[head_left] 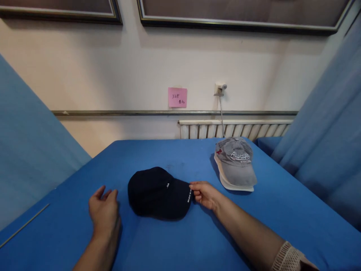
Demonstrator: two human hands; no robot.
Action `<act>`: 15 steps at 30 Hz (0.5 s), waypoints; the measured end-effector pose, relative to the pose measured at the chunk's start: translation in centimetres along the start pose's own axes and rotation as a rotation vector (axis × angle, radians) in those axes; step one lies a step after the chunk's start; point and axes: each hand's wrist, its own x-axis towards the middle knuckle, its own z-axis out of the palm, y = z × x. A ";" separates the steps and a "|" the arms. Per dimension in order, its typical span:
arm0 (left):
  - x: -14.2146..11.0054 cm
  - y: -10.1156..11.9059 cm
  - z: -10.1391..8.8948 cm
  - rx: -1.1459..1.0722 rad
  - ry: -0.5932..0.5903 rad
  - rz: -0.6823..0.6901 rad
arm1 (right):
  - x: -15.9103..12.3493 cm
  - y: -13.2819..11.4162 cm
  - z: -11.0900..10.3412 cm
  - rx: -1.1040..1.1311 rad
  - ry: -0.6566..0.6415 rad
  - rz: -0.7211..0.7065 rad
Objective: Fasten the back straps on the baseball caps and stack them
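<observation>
A dark navy cap (158,194) lies on the blue table (175,241), its brim pointing right. My right hand (203,195) pinches the edge of that brim with thumb and fingers. To the left of the cap, a short gap away, my left hand (103,211) rests palm down on the cloth, fingers loosely apart and holding nothing. A grey cap (236,162) with white lettering sits at the back right, stacked on a cream cap (225,182) whose brim shows beneath it.
Blue curtains (324,131) hang on both sides of the table. Behind it are a white wall with a pink note (177,97), a radiator (234,130) and a wall socket with a cord.
</observation>
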 end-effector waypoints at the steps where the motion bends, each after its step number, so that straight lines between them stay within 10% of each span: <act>1: -1.9 -0.4 0.0 -0.052 0.048 -0.053 | -0.5 -0.1 -0.1 0.033 -0.018 0.004; 8: -13.9 -1.3 3.3 -0.364 -0.436 -0.303 | -4.8 -0.6 -0.3 0.379 -0.059 -0.127; 15: -14.7 8.4 12.1 -0.491 -0.747 -0.164 | -7.5 -5.8 -3.4 0.347 -0.024 -0.489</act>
